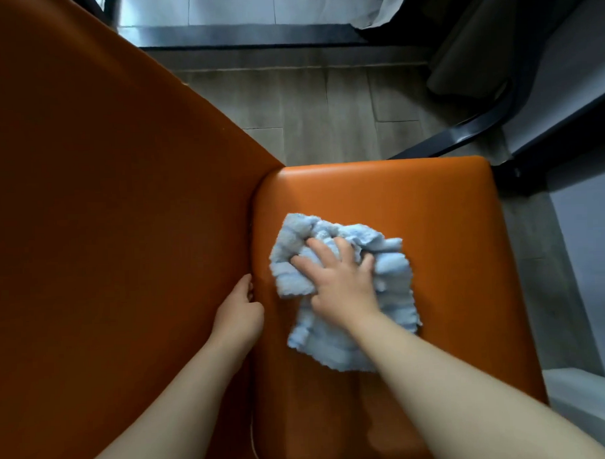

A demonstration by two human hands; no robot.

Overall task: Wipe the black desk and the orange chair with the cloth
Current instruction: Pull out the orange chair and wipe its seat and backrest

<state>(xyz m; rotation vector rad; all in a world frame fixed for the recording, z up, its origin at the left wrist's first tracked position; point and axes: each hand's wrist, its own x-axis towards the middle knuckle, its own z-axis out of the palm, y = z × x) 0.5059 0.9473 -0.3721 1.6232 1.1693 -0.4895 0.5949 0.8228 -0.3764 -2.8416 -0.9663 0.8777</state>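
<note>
On the orange chair [413, 205] seat, from the head view, I see the light blue cloth [344, 289] lying bunched and flat under my right hand [340, 283], whose fingers are spread and slightly curled into the folds, pressing it down. My left hand [240, 310] rests at the crease between seat and backrest, fingers loosely bent, holding nothing. I judge the cloth soft, light and limp, so it will crumple and slide; gathering it under the palm gives the best hold. The smooth upholstery looks slick and firm, and the table is not clearly in view
</note>
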